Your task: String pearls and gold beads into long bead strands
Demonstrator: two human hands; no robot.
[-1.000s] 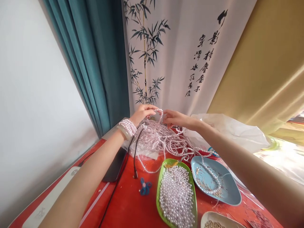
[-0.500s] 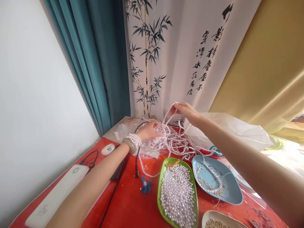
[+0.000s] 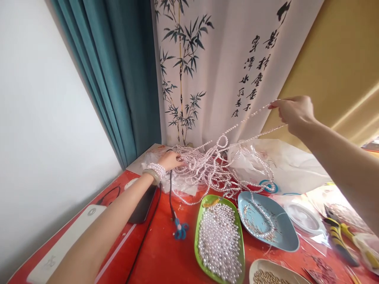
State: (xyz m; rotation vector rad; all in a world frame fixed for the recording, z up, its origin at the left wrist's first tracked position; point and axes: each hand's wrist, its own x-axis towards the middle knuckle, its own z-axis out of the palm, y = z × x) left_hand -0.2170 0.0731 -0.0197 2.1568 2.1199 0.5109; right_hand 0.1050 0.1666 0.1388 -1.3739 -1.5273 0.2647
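A tangled heap of pale pink pearl bead strands [image 3: 204,165] lies at the back of the red table. My right hand [image 3: 296,112], raised at the right, pinches a bead strand [image 3: 233,128] that runs taut down to the heap; a second length slants down from the same hand. At the heap's left edge sits my left hand [image 3: 171,161], fingers bent against the beads and partly hidden among them. Whether it grips a strand I cannot tell. Bead bracelets [image 3: 156,171] and a bangle circle my left wrist.
A green tray [image 3: 197,240] of loose pearls stands in front. Beside it are a blue tray [image 3: 287,232] with a strand and small gold pieces, and a cream dish [image 3: 254,268] of gold beads. Pliers [image 3: 339,240] lie right; a phone [image 3: 143,205] and black cables lie left.
My right hand has moved right and up, drawing the strand out from the heap. My left hand has shifted a little left along the heap.
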